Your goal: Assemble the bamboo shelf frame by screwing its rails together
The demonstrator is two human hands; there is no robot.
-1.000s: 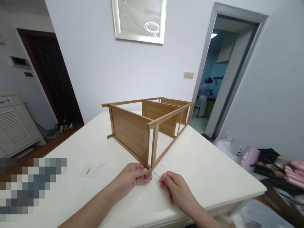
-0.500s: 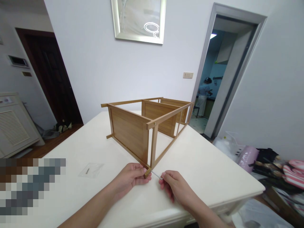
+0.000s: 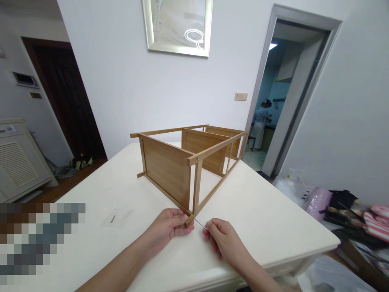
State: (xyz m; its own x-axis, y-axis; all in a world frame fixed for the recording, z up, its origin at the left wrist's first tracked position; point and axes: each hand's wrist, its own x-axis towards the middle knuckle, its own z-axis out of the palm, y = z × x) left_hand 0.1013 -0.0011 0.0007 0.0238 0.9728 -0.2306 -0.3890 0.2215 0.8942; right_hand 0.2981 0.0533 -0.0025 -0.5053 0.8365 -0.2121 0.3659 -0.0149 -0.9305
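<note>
- Head view: wooden rack lying on its side on the white tabletop, panels standing on edge, length running back toward the wall.
- Left hand — grasping the rack's nearest low leg, thumb against it, fingers reaching underneath.
- Right hand — pinching a thin metal rod between thumb and fingers, the other fingers curled in.
- Rod slants from the right hand to the leg, near the corner joint; too small to tell whether its tip sits in a hole.
- Bolt head showing at the corner above.
- Clear bag lying flat, left of the left hand and apart from it; a small dark piece in or on it, cannot tell which.
- On the wall, a picture; lower right of that, a switch.
- Right side: doorway, a person standing in the room beyond. Near the tabletop's right edge, a pink roll and striped cloth.
- Left side: dark door, louvred cabinet.
</note>
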